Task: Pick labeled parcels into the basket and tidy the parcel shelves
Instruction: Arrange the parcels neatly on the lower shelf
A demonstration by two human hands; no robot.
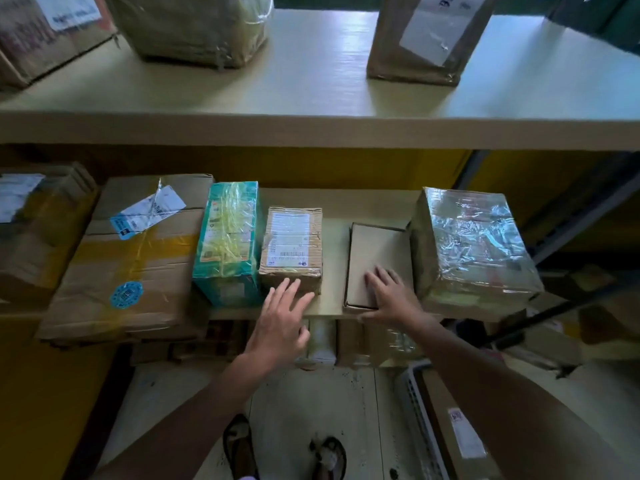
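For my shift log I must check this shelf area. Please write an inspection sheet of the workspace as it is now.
Surface: middle shelf, tan board, bare strip between parcels.
Job's things: labelled parcel; plain box; teal box; film-wrapped parcel; large carton; basket at lower right, brown box inside.
Clutter: nothing seen.
Hands: left hand open, fingers straight at the labelled parcel's front, contact unclear; right hand flat on the plain box.
Cables: nothing seen.
Surroundings: upper shelf with more parcels; floor below.
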